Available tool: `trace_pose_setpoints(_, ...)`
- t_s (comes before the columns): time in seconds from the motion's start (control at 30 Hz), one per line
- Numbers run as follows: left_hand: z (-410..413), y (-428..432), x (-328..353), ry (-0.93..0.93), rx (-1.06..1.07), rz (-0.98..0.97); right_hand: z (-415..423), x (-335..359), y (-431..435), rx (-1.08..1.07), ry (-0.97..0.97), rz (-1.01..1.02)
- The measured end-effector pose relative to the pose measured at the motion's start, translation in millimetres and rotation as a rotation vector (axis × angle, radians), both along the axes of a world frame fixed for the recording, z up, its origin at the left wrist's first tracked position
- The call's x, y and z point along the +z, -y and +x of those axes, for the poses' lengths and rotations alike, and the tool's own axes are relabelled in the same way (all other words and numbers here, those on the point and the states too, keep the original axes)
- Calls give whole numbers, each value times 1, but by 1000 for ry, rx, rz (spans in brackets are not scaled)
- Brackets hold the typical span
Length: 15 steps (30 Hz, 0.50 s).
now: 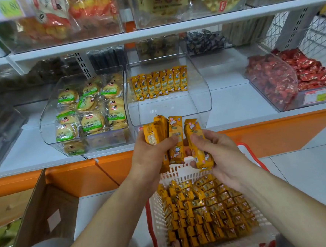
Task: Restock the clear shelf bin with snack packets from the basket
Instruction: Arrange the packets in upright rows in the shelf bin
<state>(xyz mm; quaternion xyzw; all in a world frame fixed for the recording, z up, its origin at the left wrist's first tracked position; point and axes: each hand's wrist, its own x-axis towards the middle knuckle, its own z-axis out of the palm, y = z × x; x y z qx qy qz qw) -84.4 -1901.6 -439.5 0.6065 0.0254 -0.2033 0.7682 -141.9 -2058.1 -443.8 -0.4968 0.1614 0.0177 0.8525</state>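
Note:
A white slotted basket (183,172) with a red rim stands on the floor below me, packed with several yellow snack packets (209,212). My left hand (151,155) grips a bunch of the yellow packets (159,131), held upright above the basket. My right hand (216,154) holds one more yellow packet (195,140) beside them. Straight ahead on the shelf sits the clear bin (169,111). A row of the same yellow packets (160,84) stands upright at its back, and its front part is bare.
A clear bin of round green-labelled biscuits (88,111) stands left of the target bin. A bin of red-wrapped sweets (290,79) is at the right. The orange shelf front (275,134) runs behind the basket. An open cardboard box (39,213) stands on the floor at left.

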Motion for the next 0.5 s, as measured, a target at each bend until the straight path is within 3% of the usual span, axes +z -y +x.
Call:
trace_pose_setpoints(0.1,7,-7,12,20,42,24,1,4,5,-20,-53,-50)
trace_pose_setpoints(0.23,23,-20,22,111,94,86,10,17,11,-16,-118,141)
trace_pose_setpoints(0.3,34,-29,28,145,104,112,19,24,16,47,-73,141)
trace_pose_setpoints(0.4,51,-46,38,196,167,136,42,34,21,139,29,-77)
trace_pose_setpoints(0.5,69,-62,46,218,277,128,86,37,23,63,42,-589)
